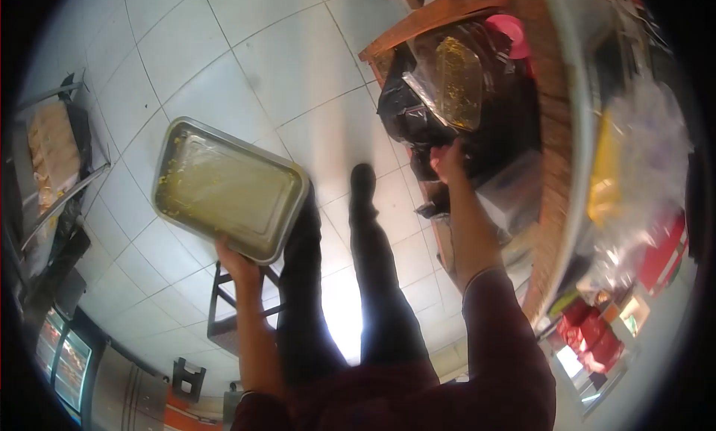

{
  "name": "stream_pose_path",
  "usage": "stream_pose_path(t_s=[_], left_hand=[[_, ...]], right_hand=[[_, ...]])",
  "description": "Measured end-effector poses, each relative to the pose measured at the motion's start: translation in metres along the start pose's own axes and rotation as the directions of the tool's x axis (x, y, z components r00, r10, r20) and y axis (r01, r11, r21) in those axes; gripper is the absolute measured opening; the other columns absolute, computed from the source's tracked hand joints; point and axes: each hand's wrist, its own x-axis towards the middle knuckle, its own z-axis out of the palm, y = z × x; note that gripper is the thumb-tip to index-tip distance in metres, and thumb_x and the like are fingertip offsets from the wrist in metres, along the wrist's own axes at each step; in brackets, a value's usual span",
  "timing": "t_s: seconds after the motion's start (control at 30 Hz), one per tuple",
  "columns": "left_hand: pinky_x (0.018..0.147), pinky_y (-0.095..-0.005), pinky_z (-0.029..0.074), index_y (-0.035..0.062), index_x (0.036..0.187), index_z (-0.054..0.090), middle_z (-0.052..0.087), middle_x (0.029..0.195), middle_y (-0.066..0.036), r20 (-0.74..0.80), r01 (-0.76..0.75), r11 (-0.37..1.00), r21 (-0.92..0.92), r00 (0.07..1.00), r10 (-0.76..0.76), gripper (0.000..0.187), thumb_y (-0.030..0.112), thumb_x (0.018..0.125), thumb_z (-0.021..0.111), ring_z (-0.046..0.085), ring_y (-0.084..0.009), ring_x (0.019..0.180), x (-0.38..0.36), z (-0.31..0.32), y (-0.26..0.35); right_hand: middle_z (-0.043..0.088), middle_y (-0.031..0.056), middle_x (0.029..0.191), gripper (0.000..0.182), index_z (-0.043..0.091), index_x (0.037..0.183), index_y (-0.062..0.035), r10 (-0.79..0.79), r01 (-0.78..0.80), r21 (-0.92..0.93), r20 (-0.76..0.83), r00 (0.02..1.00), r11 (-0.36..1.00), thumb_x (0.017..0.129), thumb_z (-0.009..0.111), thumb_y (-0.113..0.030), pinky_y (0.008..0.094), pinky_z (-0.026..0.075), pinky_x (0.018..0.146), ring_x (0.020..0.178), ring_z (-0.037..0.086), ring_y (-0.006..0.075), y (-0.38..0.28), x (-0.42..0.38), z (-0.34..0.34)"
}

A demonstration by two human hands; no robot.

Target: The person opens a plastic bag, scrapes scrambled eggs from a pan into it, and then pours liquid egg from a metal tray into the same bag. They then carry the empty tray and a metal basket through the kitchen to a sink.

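Observation:
My left hand (236, 261) grips the near edge of a rectangular metal tray (224, 188) smeared with yellowish residue, held out over the tiled floor. My right hand (446, 161) reaches forward and pinches a clear plastic sheet (447, 80) coated with the same yellow residue. That sheet hangs over a black rubbish bag (406, 110), which sits under a wooden counter (552, 132). My dark trouser legs and a shoe (363, 179) show between my two arms.
White tiled floor (246, 50) fills the left and centre. A rack with a tray of food (52, 155) stands at the far left. A dark stool (224, 311) is beside my left leg. Clear plastic bags (641, 155) and red items (664, 252) sit at the right.

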Motion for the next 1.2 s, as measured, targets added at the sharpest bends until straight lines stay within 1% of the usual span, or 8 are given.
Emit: stream_pose_path(t_s=[0.27, 0.33, 0.4, 0.5, 0.57, 0.67, 1.07, 1.2], left_hand=[[0.093, -0.0364, 0.041, 0.0009, 0.119, 0.05, 0.055, 0.11, -0.013, 0.133, -0.162, 0.898, 0.409, 0.984, 0.116, 0.037, 0.027, 0.098, 0.035, 0.053, -0.0238, 0.105, 0.007, 0.043, -0.114], [0.098, -0.0364, 0.038, 0.0009, 0.128, 0.046, 0.051, 0.121, -0.014, 0.239, -0.252, 0.642, 0.724, 0.965, 0.11, 0.046, 0.036, 0.101, 0.031, 0.048, -0.0239, 0.114, -0.008, 0.065, -0.114], [0.097, -0.0349, 0.037, -0.0012, 0.127, 0.045, 0.052, 0.121, -0.016, 0.211, -0.222, 0.786, 0.577, 0.97, 0.119, 0.053, 0.041, 0.102, 0.027, 0.048, -0.0236, 0.113, -0.031, 0.102, -0.113], [0.096, -0.035, 0.038, -0.0048, 0.126, 0.045, 0.054, 0.119, -0.018, 0.216, -0.291, 0.808, 0.513, 0.954, 0.206, 0.056, 0.042, 0.102, 0.024, 0.05, -0.0255, 0.109, -0.047, 0.115, -0.119], [0.092, -0.0362, 0.041, -0.0077, 0.121, 0.048, 0.057, 0.114, -0.02, 0.299, -0.438, 0.708, 0.554, 0.898, 0.322, 0.049, 0.032, 0.103, 0.026, 0.054, -0.028, 0.104, -0.047, 0.105, -0.129], [0.093, -0.037, 0.041, -0.0066, 0.122, 0.048, 0.056, 0.115, -0.019, 0.346, -0.461, 0.698, 0.548, 0.885, 0.312, 0.048, 0.03, 0.103, 0.023, 0.053, -0.0298, 0.103, -0.082, 0.113, -0.104], [0.09, -0.0379, 0.045, -0.006, 0.125, 0.045, 0.057, 0.116, -0.017, 0.418, -0.636, 0.564, 0.527, 0.772, 0.48, 0.057, 0.04, 0.091, 0.052, 0.056, -0.025, 0.103, -0.21, 0.103, 0.013], [0.1, -0.0371, 0.039, -0.0045, 0.136, 0.033, 0.042, 0.135, -0.019, 0.437, -0.731, 0.536, 0.421, 0.682, 0.586, 0.068, 0.043, 0.092, 0.053, 0.047, -0.0275, 0.119, -0.254, 0.124, 0.073]], right_hand=[[0.058, 0.0037, 0.096, 0.025, 0.053, 0.109, -0.0079, -0.195, 0.147, 0.253, 0.175, 0.965, 0.956, 0.097, 0.049, -0.029, 0.0217, 0.047, 0.052, 0.08, 0.059, 0.0156, -0.032, 0.104, 0.025], [0.06, 0.0122, 0.089, 0.023, 0.054, 0.106, -0.0026, -0.779, 0.768, -0.496, 0.253, 0.574, 0.405, 0.094, 0.048, -0.022, 0.0297, 0.049, 0.054, 0.075, 0.06, 0.0245, 0.001, 0.143, -0.02], [0.06, 0.0199, 0.088, 0.024, 0.054, 0.103, 0.0015, -0.824, 0.685, -0.716, 0.466, 0.321, -0.138, 0.091, 0.051, -0.018, 0.0394, 0.049, 0.059, 0.078, 0.06, 0.0345, 0.014, 0.138, -0.052], [0.055, 0.0244, 0.103, 0.034, 0.054, 0.104, 0.0014, -0.744, 0.508, -0.807, 0.531, 0.405, -0.3, 0.08, 0.067, -0.018, 0.0466, 0.047, 0.079, 0.095, 0.056, 0.041, 0.016, -0.07, -0.062], [0.054, 0.0205, 0.106, 0.037, 0.054, 0.105, -0.001, -0.665, 0.529, -0.837, 0.477, 0.575, -0.142, 0.072, 0.069, -0.008, 0.0456, 0.044, 0.083, 0.097, 0.055, 0.0371, 0.024, -0.157, -0.08], [0.044, 0.0039, 0.055, 0.024, 0.048, 0.082, -0.0084, -0.337, 0.389, -0.259, 0.225, 0.914, 0.884, 0.094, 0.041, -0.028, 0.0266, 0.03, 0.033, 0.038, 0.043, 0.0129, 0.031, -0.276, -0.069], [0.06, 0.0103, 0.064, 0.031, 0.055, 0.089, -0.0016, -0.069, 0.61, -0.548, 0.709, 0.702, 0.572, 0.097, 0.048, -0.03, 0.031, 0.045, 0.046, 0.045, 0.053, 0.0145, -0.036, -0.505, -0.066], [0.049, 0.0133, 0.081, 0.026, 0.05, 0.099, -0.0004, -0.931, 0.902, -0.362, 0.184, 0.316, 0.234, 0.096, 0.046, -0.026, 0.0355, 0.043, 0.065, 0.071, 0.049, 0.0224, -0.069, -0.467, -0.159]])
